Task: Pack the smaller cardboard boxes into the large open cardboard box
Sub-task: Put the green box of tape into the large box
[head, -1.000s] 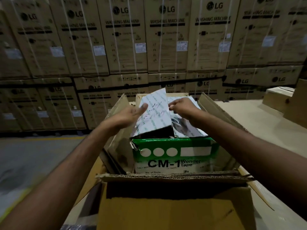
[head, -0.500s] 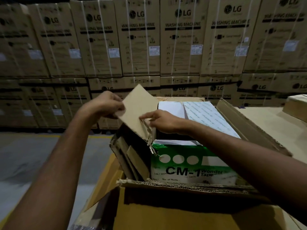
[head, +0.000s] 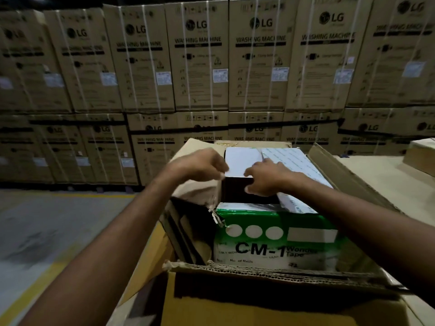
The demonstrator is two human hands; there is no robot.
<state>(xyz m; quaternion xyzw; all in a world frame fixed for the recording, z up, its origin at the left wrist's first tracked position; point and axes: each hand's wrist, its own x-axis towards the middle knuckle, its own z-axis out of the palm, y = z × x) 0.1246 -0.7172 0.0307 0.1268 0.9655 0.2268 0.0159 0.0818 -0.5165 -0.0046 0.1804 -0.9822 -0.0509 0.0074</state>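
I have both hands on the small white-topped, dark-sided cardboard box, which sits inside the large open brown cardboard box, just behind the green-and-white tape carton. My left hand pinches its near-left corner with curled fingers; my right hand curls over its front edge. I'd press it down level, keeping clear of the torn left flap. Half a second ago my left hand held that flap instead.

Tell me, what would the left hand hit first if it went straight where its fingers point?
Likely the right hand, just across the near edge of the white flap; depth is hard to judge.
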